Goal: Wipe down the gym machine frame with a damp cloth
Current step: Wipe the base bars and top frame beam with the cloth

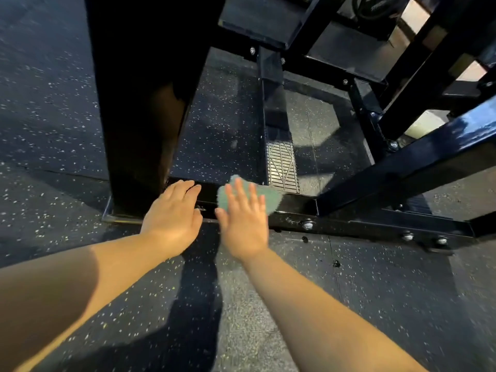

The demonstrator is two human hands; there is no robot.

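The right hand (243,221), fingers (239,190) straight and slightly apart, presses the cloth (272,201) flat on the low bar (298,208) while the left hand (171,213) rests open-fingered beside it; even pressure and long overlapping strokes along the bar would serve best.

Dim view lit from 2 o'clock: glare streaks the frame beam (453,130) at 3 o'clock, shadows cross the floor (198,304) at 6 o'clock, the right hand (243,224) is motion-blurred, and edges bow outward.
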